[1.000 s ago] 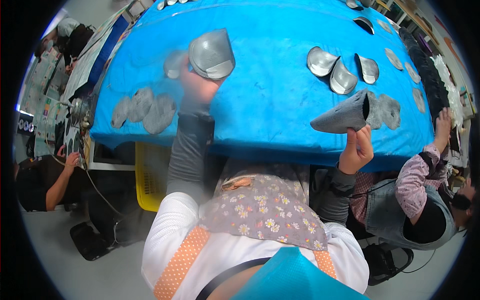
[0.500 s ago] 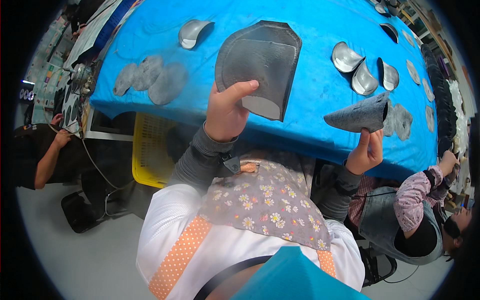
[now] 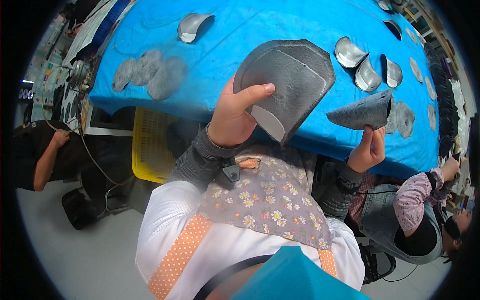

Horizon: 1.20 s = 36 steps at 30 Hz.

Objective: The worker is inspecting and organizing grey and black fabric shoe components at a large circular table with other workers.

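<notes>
Holding a molded shell (image 3: 287,85) in the left hand (image 3: 232,115), over the near side of the table (image 3: 260,22); holding a cone (image 3: 360,111) in the right hand (image 3: 367,155), to its right. Finding three pads (image 3: 147,67) on the table at left, a lone shell (image 3: 192,28) behind; three shells (image 3: 368,77) behind the cone, two pads (image 3: 405,122) just right of it. Finding a basket (image 3: 144,131) below the near edge, at left.

The setting is a workshop. A broad blue-covered table (image 3: 270,25) bears groups of curved grey pieces (image 3: 367,75) and flat grey pieces (image 3: 147,67); a yellow plastic crate (image 3: 150,142) sits below its near edge. 2 other people flank it: a person in dark clothing (image 3: 46,162) at left, a person in pink sleeves (image 3: 409,201) at right. A floral apron (image 3: 270,205) shows in the foreground.
</notes>
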Each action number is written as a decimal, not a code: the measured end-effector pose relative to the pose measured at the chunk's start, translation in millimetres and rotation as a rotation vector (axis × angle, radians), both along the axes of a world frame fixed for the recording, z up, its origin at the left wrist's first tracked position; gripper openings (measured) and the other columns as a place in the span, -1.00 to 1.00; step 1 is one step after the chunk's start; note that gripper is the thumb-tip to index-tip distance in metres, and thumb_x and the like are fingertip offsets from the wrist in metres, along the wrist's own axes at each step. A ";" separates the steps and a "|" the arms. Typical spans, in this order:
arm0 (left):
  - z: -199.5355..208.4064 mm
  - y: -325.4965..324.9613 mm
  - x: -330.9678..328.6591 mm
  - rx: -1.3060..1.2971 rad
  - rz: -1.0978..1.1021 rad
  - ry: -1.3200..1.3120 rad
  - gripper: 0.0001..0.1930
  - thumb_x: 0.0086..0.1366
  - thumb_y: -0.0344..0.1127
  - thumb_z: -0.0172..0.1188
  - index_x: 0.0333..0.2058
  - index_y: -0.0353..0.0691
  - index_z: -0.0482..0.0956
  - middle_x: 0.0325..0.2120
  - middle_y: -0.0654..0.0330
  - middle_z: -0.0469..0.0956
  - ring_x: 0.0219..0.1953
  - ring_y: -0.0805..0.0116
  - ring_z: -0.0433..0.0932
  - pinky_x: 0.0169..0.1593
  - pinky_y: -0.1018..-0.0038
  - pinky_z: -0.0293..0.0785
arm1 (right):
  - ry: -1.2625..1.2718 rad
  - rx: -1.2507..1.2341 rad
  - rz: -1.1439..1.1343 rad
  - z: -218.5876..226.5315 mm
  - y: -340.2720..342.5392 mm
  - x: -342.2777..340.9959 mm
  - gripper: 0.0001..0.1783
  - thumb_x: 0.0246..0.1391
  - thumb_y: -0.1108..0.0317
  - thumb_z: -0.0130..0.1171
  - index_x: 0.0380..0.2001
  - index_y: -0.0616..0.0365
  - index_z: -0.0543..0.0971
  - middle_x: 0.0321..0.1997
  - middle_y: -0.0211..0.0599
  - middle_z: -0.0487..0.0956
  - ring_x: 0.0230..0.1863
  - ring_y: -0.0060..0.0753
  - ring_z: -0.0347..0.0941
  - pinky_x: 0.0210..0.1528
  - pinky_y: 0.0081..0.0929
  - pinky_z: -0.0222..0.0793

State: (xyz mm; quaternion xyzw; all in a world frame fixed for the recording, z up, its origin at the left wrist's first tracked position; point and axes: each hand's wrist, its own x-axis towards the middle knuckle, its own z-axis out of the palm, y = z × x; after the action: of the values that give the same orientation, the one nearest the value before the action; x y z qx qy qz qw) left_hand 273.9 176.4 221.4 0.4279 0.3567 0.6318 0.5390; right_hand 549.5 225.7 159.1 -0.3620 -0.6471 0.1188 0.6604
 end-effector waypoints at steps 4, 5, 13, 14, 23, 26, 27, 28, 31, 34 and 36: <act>-7.3 -0.5 -0.9 -0.042 0.006 -0.084 -0.66 0.16 -0.61 0.02 -0.05 -0.32 0.38 -0.11 0.07 0.45 -0.07 0.24 0.45 0.02 0.39 0.36 | -0.043 -0.003 -0.011 -0.1 -0.1 0.9 -0.88 -0.03 0.59 0.15 -0.37 0.40 0.55 -0.36 -0.25 0.56 -0.31 -0.39 0.36 -0.24 -0.51 0.23; -9.0 -0.7 -0.3 -0.046 0.102 0.045 -0.66 0.16 -0.61 0.01 -0.06 -0.32 0.38 -0.12 0.08 0.46 -0.07 0.25 0.45 0.01 0.39 0.36 | -0.043 -0.028 -0.031 -0.2 0.1 0.9 -0.88 -0.03 0.59 0.16 -0.37 0.40 0.55 -0.36 -0.25 0.56 -0.31 -0.38 0.36 -0.23 -0.51 0.23; -12.0 -0.3 -5.0 -0.185 -0.247 -0.603 -0.47 0.24 -0.21 -0.09 0.15 -0.31 0.16 0.04 -0.18 0.30 -0.04 0.15 0.47 -0.01 0.26 0.45 | -0.034 -0.023 -0.018 -1.6 1.1 -2.8 -0.88 0.01 0.55 0.13 -0.37 0.42 0.55 -0.36 -0.24 0.54 -0.29 -0.38 0.36 -0.19 -0.48 0.24; -11.3 -0.1 -5.3 -0.173 -0.306 -0.687 -0.42 0.26 -0.17 -0.12 0.20 -0.31 0.07 0.08 -0.23 0.24 -0.02 0.11 0.45 0.00 0.22 0.45 | -0.030 -0.051 -0.039 -1.8 0.7 -3.3 -0.86 0.05 0.52 0.10 -0.39 0.45 0.53 -0.37 -0.25 0.52 -0.28 -0.39 0.35 -0.16 -0.46 0.23; 7.9 -8.0 -3.2 -0.315 -0.266 -0.678 -0.48 0.21 -0.19 -0.08 0.10 -0.36 0.23 -0.02 -0.14 0.39 -0.02 0.05 0.45 -0.01 0.18 0.43 | -0.030 -0.036 -0.006 -4.5 3.4 -1.6 -0.89 -0.02 0.57 0.16 -0.37 0.39 0.56 -0.35 -0.23 0.55 -0.29 -0.38 0.38 -0.23 -0.52 0.25; 8.5 -8.4 0.9 -0.319 -0.299 -0.786 -0.54 0.20 -0.19 -0.06 0.02 -0.34 0.34 -0.12 0.04 0.49 -0.10 0.17 0.50 0.01 0.23 0.39 | -0.047 -0.026 -0.001 -5.5 5.1 -1.6 -0.89 -0.02 0.58 0.16 -0.37 0.39 0.55 -0.35 -0.23 0.55 -0.29 -0.38 0.38 -0.22 -0.52 0.25; 7.5 -7.6 1.5 -0.321 -0.286 -0.762 -0.54 0.20 -0.19 -0.06 0.02 -0.34 0.34 -0.12 0.04 0.49 -0.10 0.17 0.50 0.01 0.23 0.39 | -0.048 -0.028 0.000 -5.6 5.2 -1.7 -0.89 -0.02 0.58 0.16 -0.37 0.39 0.55 -0.35 -0.23 0.55 -0.29 -0.38 0.38 -0.22 -0.52 0.25; 6.1 -7.0 1.8 -0.341 -0.261 -0.764 -0.56 0.20 -0.21 -0.04 0.00 -0.35 0.35 -0.14 0.05 0.50 -0.12 0.17 0.51 -0.01 0.24 0.40 | -0.045 -0.032 0.002 -5.7 4.5 -2.2 -0.89 -0.02 0.58 0.16 -0.37 0.40 0.55 -0.35 -0.23 0.55 -0.29 -0.38 0.38 -0.22 -0.52 0.25; 0.5 -5.8 4.1 -0.333 -0.195 -0.643 -0.62 0.20 -0.28 -0.02 -0.04 -0.36 0.38 -0.18 0.07 0.52 -0.15 0.21 0.53 -0.06 0.29 0.44 | -0.049 -0.039 -0.004 -5.5 4.4 -2.9 -0.89 -0.02 0.58 0.16 -0.37 0.39 0.55 -0.35 -0.23 0.55 -0.29 -0.38 0.38 -0.21 -0.52 0.26; -4.0 -5.5 6.4 -0.305 -0.134 -0.455 -0.67 0.21 -0.35 -0.01 -0.07 -0.36 0.40 -0.22 0.10 0.54 -0.17 0.27 0.54 -0.10 0.36 0.46 | -0.052 -0.048 -0.015 -6.0 4.3 -3.0 -0.89 -0.02 0.59 0.16 -0.37 0.39 0.55 -0.35 -0.23 0.55 -0.29 -0.38 0.38 -0.20 -0.51 0.26; -5.2 -4.9 6.9 -0.308 -0.112 -0.389 -0.69 0.21 -0.38 -0.01 -0.08 -0.36 0.41 -0.23 0.11 0.54 -0.19 0.31 0.54 -0.12 0.39 0.48 | -0.048 -0.056 -0.016 -6.7 4.9 -2.5 -0.89 -0.03 0.59 0.16 -0.37 0.39 0.55 -0.35 -0.23 0.55 -0.29 -0.38 0.39 -0.20 -0.51 0.26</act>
State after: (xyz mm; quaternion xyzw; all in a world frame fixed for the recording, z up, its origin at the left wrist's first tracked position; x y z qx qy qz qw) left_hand 280.8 171.5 216.2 0.2301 0.3141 0.6095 0.6906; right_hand 547.0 230.6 152.4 -0.3884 -0.6563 0.1229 0.6351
